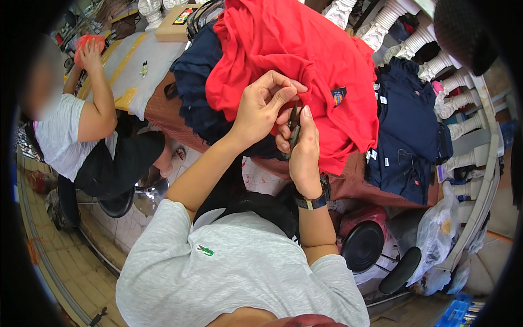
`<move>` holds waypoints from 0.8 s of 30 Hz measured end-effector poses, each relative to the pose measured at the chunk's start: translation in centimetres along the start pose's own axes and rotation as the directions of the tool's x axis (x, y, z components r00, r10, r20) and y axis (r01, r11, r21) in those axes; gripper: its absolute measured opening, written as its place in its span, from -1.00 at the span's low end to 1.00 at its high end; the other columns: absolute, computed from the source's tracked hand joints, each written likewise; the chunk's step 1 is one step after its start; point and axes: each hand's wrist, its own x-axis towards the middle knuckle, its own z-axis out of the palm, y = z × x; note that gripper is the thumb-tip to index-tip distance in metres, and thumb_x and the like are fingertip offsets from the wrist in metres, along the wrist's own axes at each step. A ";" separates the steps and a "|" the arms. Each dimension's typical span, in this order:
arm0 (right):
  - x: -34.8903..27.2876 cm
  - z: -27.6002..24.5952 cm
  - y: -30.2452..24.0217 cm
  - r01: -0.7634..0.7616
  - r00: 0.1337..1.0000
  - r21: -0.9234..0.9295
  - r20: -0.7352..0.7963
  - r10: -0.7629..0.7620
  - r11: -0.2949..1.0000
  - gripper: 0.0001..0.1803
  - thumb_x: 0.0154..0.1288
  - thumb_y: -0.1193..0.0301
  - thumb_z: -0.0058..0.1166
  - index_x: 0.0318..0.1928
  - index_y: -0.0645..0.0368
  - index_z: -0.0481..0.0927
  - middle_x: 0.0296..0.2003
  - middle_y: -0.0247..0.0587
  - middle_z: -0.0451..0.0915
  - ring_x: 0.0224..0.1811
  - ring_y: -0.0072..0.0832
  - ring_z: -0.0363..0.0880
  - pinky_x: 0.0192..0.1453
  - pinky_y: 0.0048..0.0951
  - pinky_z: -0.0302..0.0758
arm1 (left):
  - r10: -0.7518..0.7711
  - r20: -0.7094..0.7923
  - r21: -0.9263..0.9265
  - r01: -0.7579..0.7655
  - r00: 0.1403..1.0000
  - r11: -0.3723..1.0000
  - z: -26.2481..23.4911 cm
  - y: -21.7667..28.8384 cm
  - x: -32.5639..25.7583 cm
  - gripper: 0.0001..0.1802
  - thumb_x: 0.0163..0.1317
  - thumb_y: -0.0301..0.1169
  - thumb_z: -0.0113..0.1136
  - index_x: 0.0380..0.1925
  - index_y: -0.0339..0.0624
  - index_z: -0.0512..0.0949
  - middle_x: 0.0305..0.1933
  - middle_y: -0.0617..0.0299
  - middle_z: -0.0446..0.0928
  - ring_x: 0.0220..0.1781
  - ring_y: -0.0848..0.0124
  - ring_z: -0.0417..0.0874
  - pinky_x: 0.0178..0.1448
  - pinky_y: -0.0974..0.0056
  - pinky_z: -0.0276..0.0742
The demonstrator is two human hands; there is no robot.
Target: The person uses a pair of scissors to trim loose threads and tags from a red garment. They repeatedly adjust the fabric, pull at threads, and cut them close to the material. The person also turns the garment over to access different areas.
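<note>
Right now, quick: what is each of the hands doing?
Left hand: closed, fingers pinching the red garment.
Right hand: closed on small dark snips.

A heap of shirts (294,49) lies on the worktop (163,111) ahead of the person, with a second pile of garments (406,125) just to its right. The left hand (261,106) and right hand (302,147) meet in front of the heap, a small snipping tool (294,128) between them. Far left, another person (81,131) sits at the worktop's left end. A stool (362,245) stands below right, a bag (438,231) beside it.
</note>
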 end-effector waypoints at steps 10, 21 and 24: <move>1.0 -0.4 -0.2 -0.103 0.995 0.135 0.033 0.099 0.985 -0.52 0.63 0.08 -0.30 -0.30 0.19 0.45 -0.57 -0.43 0.29 -0.64 -0.68 0.20 -0.58 -0.62 0.11 | 0.113 0.024 -0.058 -0.111 0.993 0.992 -0.1 -0.9 -0.6 -0.87 0.50 -0.43 0.10 -0.22 -0.29 0.47 -0.02 0.00 0.65 -0.55 0.70 0.39 -0.42 0.51 0.53; 1.8 -0.7 0.5 -0.082 0.997 0.245 0.035 0.075 0.966 -0.55 0.58 0.02 -0.21 -0.35 0.10 0.39 -0.56 -0.46 0.25 -0.65 -0.67 0.19 -0.57 -0.62 0.13 | 0.120 0.050 -0.041 -0.118 0.992 0.992 -0.1 -0.9 -0.9 -0.90 0.49 -0.48 0.11 -0.22 -0.30 0.50 0.12 -0.01 0.60 -0.38 0.66 0.50 -0.28 0.50 0.56; 1.8 -0.8 0.4 -0.070 0.997 0.216 0.037 0.064 0.974 -0.55 0.57 0.02 -0.19 -0.37 0.08 0.37 -0.56 -0.47 0.24 -0.65 -0.68 0.18 -0.58 -0.62 0.12 | 0.128 0.051 -0.041 -0.126 0.990 0.991 -0.1 -0.9 -1.0 -0.90 0.48 -0.49 0.11 -0.22 -0.32 0.51 0.15 -0.01 0.59 -0.35 0.64 0.51 -0.26 0.48 0.57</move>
